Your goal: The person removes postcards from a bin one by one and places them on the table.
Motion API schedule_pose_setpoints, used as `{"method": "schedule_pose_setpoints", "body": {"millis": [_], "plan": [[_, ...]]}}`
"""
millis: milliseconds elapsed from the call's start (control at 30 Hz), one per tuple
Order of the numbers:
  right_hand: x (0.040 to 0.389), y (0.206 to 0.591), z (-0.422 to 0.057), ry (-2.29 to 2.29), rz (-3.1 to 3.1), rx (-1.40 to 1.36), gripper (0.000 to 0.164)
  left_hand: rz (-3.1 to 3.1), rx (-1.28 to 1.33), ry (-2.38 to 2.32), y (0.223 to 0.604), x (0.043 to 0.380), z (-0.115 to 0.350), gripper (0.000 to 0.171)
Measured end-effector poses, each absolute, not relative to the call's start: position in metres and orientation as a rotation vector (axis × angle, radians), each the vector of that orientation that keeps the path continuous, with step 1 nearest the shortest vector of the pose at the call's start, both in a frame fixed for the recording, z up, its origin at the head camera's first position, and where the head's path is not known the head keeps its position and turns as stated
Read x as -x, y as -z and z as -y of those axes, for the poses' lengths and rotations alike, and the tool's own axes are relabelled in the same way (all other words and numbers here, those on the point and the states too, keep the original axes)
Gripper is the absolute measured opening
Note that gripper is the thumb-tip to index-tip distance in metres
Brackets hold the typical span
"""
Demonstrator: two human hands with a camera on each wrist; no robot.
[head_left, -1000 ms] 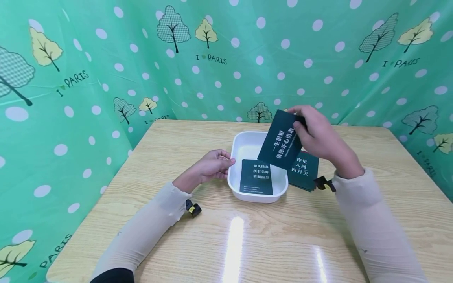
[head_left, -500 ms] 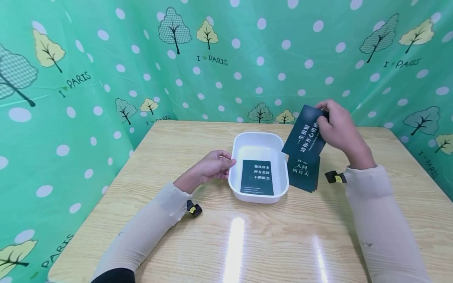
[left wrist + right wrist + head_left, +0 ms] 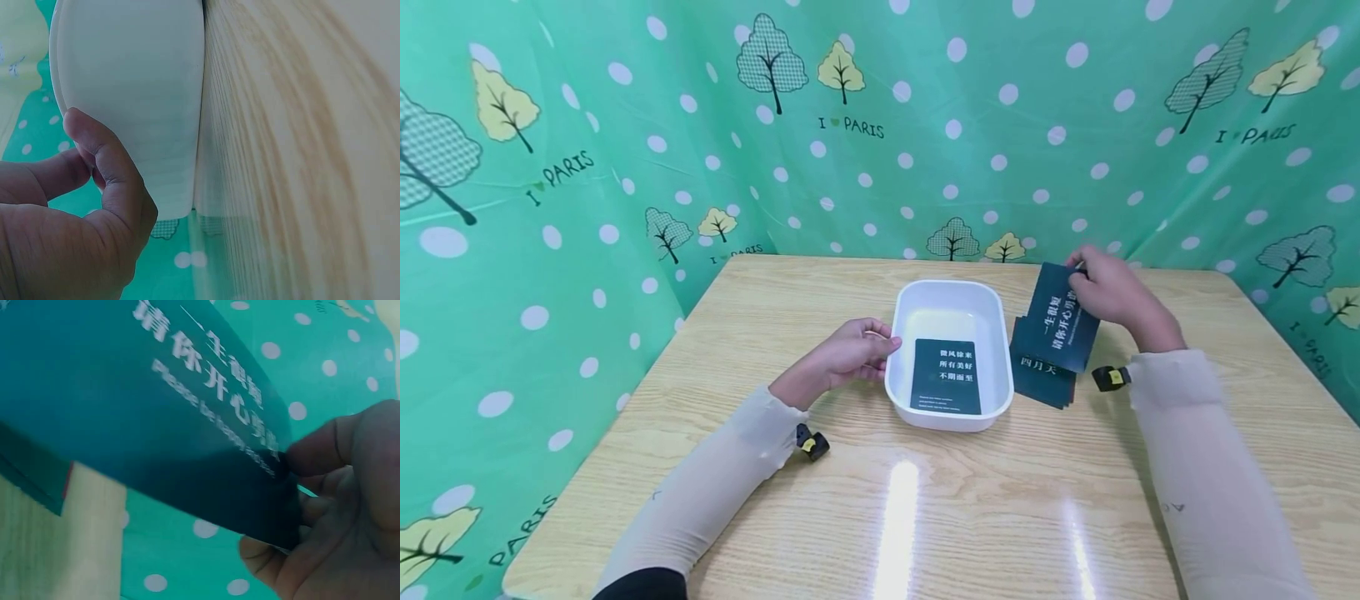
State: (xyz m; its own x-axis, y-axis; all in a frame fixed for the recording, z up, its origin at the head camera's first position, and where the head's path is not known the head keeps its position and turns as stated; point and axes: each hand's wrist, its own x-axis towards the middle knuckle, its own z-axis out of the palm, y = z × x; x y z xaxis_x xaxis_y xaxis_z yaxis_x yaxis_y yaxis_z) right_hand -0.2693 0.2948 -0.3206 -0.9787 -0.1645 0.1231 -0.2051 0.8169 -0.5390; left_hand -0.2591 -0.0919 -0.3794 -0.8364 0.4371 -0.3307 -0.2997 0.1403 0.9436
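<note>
can't read the tiny print point(image 3: 943, 405) on the inner card point(image 3: 945, 375) in the tub point(image 3: 951, 315), too small in the head view. can't count the pile point(image 3: 1041, 387) either, half hidden by the held card point(image 3: 1058, 318). can't make out the last english words point(image 3: 257, 459) on that one in the right wrist view, too blurry, plus cropped at the left and lost behind the right hand point(image 3: 350, 519). can't see into the tub from the left wrist.

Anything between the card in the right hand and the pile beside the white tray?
Nothing visible: in the head view the held card overlaps the pile, no other object between. Whether they touch, I can't tell.
</note>
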Motion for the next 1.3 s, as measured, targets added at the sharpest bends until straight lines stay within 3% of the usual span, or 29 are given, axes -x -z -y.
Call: {"method": "schedule_pose_setpoints", "body": {"millis": [467,767,1300], "plan": [[0.278,0.346,-0.288,-0.868,3.241,-0.355,0.030,-1.886,-0.121,-1.740,0.376,0.258,0.091,0.024],[0.280,0.357,-0.285,-0.717,3.345,-0.423,0.053,-1.880,-0.130,-1.747,0.376,0.258,0.092,0.023],[0.285,0.369,-0.271,-0.491,3.412,-0.357,0.057,-1.869,-0.130,-1.752,0.378,0.260,0.092,0.024]]}}
